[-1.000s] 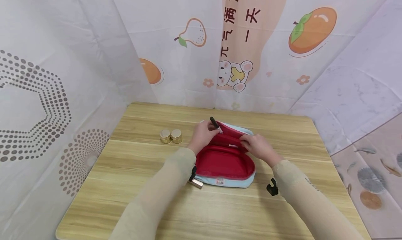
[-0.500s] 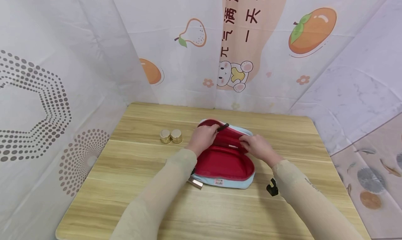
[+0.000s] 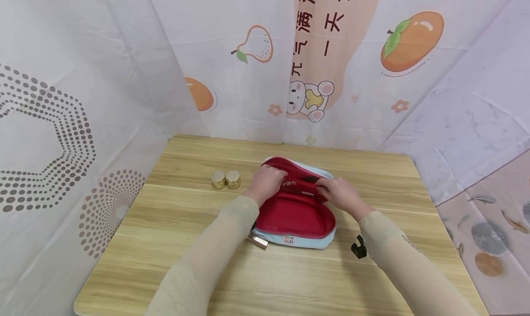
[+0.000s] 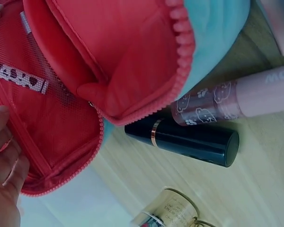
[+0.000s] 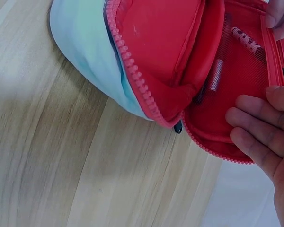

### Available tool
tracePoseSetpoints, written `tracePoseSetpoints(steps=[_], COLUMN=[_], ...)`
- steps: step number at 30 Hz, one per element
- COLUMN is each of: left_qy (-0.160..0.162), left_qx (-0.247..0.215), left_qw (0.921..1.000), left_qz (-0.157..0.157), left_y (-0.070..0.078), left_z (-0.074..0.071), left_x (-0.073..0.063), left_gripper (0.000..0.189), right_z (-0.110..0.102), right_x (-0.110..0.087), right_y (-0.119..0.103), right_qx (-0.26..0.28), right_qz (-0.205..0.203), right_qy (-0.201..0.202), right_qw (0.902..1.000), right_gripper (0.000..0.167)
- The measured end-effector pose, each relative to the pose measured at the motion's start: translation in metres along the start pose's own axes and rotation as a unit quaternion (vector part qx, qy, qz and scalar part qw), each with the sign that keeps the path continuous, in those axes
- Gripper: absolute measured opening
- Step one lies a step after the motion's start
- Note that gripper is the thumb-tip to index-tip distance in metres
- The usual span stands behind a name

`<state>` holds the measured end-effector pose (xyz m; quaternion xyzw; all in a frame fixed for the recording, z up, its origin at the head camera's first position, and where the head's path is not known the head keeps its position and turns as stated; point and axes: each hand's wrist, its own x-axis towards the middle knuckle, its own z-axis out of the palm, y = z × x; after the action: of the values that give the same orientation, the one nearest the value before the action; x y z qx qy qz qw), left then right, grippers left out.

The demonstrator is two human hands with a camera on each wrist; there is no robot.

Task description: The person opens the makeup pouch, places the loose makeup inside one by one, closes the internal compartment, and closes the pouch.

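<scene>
A pale-blue, red-lined fabric pouch (image 3: 291,217) is lying open on the wood-grain table (image 3: 165,247); at its two o'clock the right hand (image 3: 341,194) is pinching its red mesh pocket (image 5: 239,71), ideally tensioning evenly; the left hand's (image 3: 267,182) grip, at ten, I cannot tell.

The curtain (image 3: 316,54) reads "元气满满" and "一天". Lettering on the pink tube (image 4: 265,94), gold jar (image 4: 174,208) and pouch tag (image 3: 288,239) is unclear.
</scene>
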<state>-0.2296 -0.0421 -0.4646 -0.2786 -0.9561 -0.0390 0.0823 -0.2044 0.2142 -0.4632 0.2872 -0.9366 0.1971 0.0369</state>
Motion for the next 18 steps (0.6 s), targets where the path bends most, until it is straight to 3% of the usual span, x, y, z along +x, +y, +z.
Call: tracePoseSetpoints(steps=[4,9,18], left_qy=[0.003,0.009,0.052], left_qx=[-0.013,-0.022,-0.003], left_qw=[0.9999,0.9997,0.9986], left_qz=[0.007,0.001,0.007], left_y=[-0.003,-0.008,-0.019], left_z=[0.001,0.003,0.005], left_x=[-0.001,-0.004,-0.010], left_gripper=[0.018,0.020,0.022], right_z=[0.001,0.004,0.004], right_x=[0.000,0.000,-0.002], right_y=[0.000,0.001,0.000], right_qx=[0.004,-0.008,-0.064], right_qz=[-0.005,-0.024,0.021], right_qy=[0.011,0.062,0.098], right_qw=[0.9999,0.9978,0.9928], right_gripper=[0.007,0.009,0.015])
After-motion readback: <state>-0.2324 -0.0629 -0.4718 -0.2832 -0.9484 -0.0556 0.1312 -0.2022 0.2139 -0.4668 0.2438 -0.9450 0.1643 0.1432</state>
